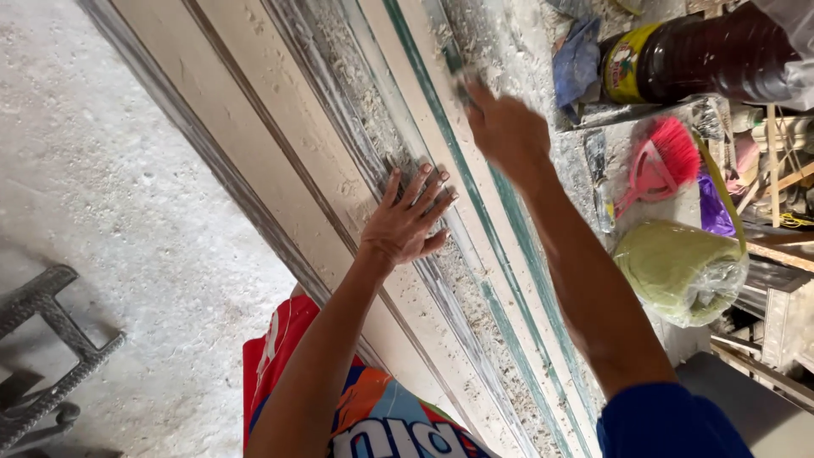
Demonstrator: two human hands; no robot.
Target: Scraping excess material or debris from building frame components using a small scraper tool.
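My left hand (407, 219) lies flat with fingers spread on a long pale moulded wooden strip (280, 127) that runs diagonally across the view. The strip has grooves filled with dust and shavings and a green stripe along one edge. My right hand (502, 127) is farther up the strip, blurred, closed around a small dark tool whose kind I cannot make out, pressed against the green-edged groove.
A dark bottle with a yellow label (704, 59) lies at the top right. Below it are a pink brush (666, 157), a bag-wrapped green bundle (678, 270) and a blue cloth (577, 64). A metal frame (42, 356) stands on the concrete floor at left.
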